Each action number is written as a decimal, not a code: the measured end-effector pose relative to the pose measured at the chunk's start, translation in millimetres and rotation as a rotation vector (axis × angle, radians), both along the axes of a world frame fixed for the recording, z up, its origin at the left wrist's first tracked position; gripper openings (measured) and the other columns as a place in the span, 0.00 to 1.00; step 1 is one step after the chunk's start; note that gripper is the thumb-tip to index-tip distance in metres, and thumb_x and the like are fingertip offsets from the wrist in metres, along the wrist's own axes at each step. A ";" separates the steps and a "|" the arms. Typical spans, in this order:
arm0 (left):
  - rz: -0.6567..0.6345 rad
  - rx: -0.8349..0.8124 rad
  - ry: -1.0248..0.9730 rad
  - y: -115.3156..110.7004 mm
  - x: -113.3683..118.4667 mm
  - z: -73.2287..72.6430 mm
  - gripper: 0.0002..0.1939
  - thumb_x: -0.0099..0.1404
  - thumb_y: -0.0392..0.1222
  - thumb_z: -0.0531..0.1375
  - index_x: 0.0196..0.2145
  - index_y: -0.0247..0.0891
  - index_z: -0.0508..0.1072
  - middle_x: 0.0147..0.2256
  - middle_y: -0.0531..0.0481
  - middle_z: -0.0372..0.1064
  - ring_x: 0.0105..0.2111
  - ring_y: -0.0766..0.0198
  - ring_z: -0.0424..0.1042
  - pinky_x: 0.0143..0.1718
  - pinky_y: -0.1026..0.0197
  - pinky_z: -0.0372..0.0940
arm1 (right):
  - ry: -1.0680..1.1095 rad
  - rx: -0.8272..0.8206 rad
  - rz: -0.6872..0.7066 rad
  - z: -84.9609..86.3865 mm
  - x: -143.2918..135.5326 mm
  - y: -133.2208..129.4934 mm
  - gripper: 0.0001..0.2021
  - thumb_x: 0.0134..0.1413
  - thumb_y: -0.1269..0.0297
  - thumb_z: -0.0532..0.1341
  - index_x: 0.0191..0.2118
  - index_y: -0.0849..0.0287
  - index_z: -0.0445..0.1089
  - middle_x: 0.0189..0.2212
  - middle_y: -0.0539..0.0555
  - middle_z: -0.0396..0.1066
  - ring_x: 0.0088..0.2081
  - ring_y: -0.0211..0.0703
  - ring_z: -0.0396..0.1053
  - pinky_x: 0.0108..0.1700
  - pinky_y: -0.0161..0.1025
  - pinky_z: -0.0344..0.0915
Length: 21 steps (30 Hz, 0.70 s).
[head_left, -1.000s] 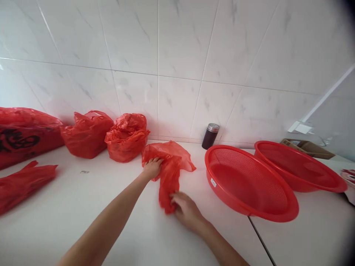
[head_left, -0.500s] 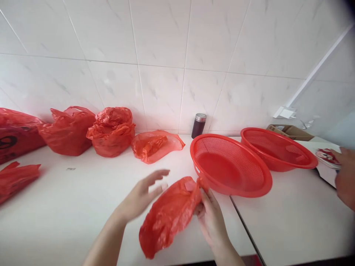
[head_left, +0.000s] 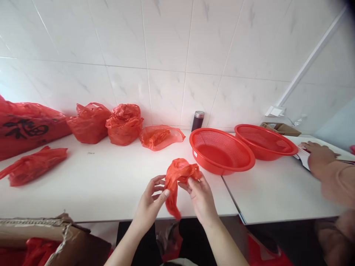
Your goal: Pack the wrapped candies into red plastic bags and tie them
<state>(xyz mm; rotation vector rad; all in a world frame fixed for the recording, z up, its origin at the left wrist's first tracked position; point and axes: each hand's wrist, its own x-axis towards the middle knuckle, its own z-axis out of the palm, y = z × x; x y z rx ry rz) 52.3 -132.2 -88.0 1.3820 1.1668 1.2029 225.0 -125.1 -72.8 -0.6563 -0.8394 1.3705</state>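
Observation:
A crumpled red plastic bag (head_left: 173, 184) hangs bunched up above the front edge of the white table. My right hand (head_left: 201, 195) grips its upper right part between thumb and fingers. At the bag's left side is my left hand (head_left: 151, 201), its fingers apart and slightly curled. The left thumb tip overlaps the bag's edge; whether it presses on it I cannot tell. Beyond the bag, a red perforated plastic basket (head_left: 219, 168) stands at the right, with a second red basket (head_left: 266, 147) behind it.
Red filled bags (head_left: 90, 125) line the wall at the left, beside a flatter red bag (head_left: 162, 137). A dark flask (head_left: 197, 122) stands behind the baskets. An open cardboard box (head_left: 83, 244) is at lower left. Another person's hand (head_left: 318, 153) works at the far right.
The bag, spread wide before, is now gathered into a narrower bunch. My left hand has come closer to it. The view has tilted down and left, showing the cardboard box.

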 end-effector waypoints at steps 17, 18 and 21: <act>0.028 -0.122 -0.228 -29.3 -28.7 -6.3 0.16 0.59 0.54 0.64 0.32 0.38 0.78 0.27 0.52 0.74 0.27 0.65 0.69 0.31 0.66 0.63 | -0.228 0.025 -0.067 0.7 51.8 -32.9 0.24 0.49 0.58 0.69 0.21 0.58 0.51 0.19 0.43 0.57 0.23 0.31 0.58 0.28 0.32 0.57; 0.064 -0.143 -0.264 -27.4 -32.0 -7.4 0.17 0.59 0.55 0.64 0.35 0.38 0.79 0.28 0.52 0.75 0.28 0.64 0.71 0.32 0.65 0.64 | -0.195 0.012 -0.090 0.6 56.5 -32.7 0.25 0.49 0.58 0.69 0.21 0.58 0.50 0.19 0.43 0.57 0.23 0.31 0.58 0.28 0.32 0.56; 0.147 -0.208 -0.338 -21.9 -37.7 -11.5 0.21 0.58 0.57 0.65 0.41 0.38 0.80 0.34 0.47 0.78 0.33 0.61 0.74 0.37 0.63 0.67 | -0.187 -0.011 -0.186 -0.1 58.1 -32.8 0.24 0.50 0.56 0.69 0.22 0.57 0.51 0.20 0.43 0.58 0.23 0.32 0.59 0.28 0.32 0.58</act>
